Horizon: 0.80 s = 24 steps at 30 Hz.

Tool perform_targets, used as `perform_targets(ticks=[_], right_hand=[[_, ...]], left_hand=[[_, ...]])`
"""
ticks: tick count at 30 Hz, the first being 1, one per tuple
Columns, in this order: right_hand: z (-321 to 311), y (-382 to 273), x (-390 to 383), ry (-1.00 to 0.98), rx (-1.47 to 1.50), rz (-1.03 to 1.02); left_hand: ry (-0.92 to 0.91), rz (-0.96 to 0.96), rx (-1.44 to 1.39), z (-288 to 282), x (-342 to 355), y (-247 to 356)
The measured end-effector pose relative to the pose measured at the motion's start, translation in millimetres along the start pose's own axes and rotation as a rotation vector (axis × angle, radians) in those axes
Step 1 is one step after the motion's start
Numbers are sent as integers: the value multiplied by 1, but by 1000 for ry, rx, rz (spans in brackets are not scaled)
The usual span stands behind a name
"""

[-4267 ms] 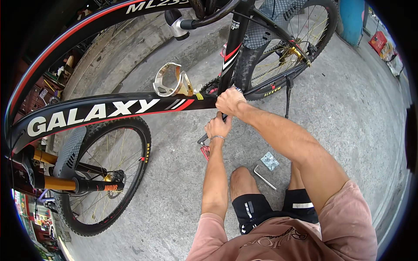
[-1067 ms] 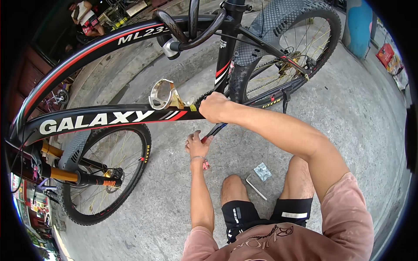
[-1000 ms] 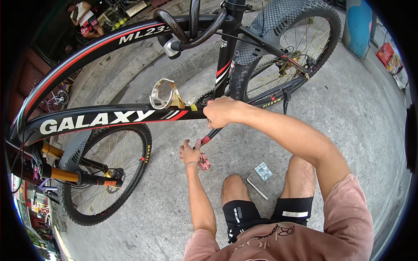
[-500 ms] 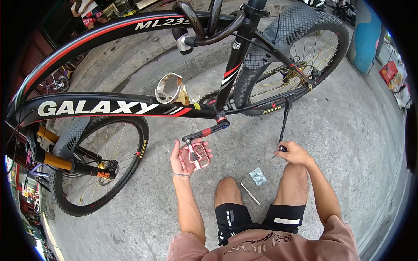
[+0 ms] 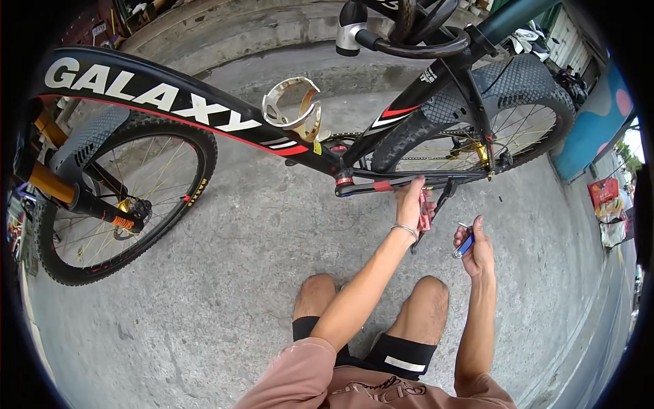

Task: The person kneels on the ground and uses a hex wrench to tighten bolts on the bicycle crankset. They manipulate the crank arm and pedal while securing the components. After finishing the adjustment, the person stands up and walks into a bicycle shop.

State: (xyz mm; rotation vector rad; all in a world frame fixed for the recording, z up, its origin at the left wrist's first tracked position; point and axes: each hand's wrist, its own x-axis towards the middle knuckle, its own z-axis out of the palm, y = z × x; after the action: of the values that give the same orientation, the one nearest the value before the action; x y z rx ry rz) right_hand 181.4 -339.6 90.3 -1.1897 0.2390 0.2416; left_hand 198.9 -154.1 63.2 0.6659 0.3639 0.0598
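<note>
A red metal pedal (image 5: 425, 210) hangs at the end of the black crank arm (image 5: 371, 187), which points to the right from the frame's bottom. My left hand (image 5: 409, 203) is closed round the pedal's near side, its thumb up by the crank end. Some fingers are hidden behind the pedal. To the right, my right hand (image 5: 479, 251) is closed on a small blue-handled tool (image 5: 466, 244) with short metal parts at both ends; its exact kind is unclear. That tool is apart from the pedal.
The black bicycle (image 5: 170, 99) stands across the view, its kickstand (image 5: 444, 196) close behind my left hand. A bottle cage (image 5: 294, 105) sits on the down tube. Beyond are a concrete step (image 5: 238, 48), a blue painted pillar (image 5: 591, 129) and bags (image 5: 606, 204) on the right.
The crank has swung from pointing left to pointing right, with my left hand on the pedal. My right hand has turned, showing the tool's blue handle. The hex key and small packet have left the view.
</note>
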Motion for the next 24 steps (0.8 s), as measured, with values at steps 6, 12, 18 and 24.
perform_targets(ticks=[6, 12, 18, 24], right_hand=[[10, 25, 1, -67, -405, 25], [21, 32, -5, -161, -309, 317], [45, 79, 11, -321, -192, 592], [73, 108, 37, -466, -600, 233]], left_hand=[[299, 299, 452, -62, 90, -88], [419, 89, 772, -148, 94, -87], [502, 69, 1120, -232, 79, -45], [230, 725, 1170, -209, 25, 25]])
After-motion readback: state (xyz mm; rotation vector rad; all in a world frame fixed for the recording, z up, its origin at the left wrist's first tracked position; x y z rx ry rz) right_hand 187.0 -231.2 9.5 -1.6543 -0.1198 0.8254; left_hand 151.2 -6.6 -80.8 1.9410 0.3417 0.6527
